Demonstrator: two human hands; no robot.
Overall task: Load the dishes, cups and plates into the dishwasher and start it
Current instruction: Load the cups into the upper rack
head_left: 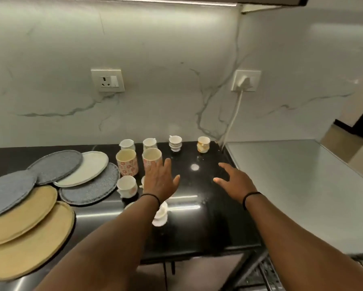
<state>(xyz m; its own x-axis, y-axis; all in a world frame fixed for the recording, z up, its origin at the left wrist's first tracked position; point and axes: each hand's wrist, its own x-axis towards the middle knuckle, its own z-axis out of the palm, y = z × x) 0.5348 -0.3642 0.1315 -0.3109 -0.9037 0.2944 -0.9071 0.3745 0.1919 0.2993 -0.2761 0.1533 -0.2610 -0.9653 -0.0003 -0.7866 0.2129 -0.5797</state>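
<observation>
Several cups stand on the black counter [197,227]: two tall floral mugs [127,162], small white cups behind them [127,144], a banded cup [175,143] and an orange-patterned cup [203,144]. A low white cup [127,186] sits in front, and another white cup [161,214] is partly hidden under my left wrist. Overlapping plates lie at the left: grey [54,166], cream [86,168] and tan [21,215]. My left hand [160,178] hovers open, fingers spread, just in front of the right floral mug. My right hand [234,179] is open over bare counter.
The steel top of the dishwasher [302,185] adjoins the counter at the right; a wire rack [268,276] shows at the bottom right below it. Two wall sockets [108,80] sit on the marble backsplash, one with a plugged white cable [235,114].
</observation>
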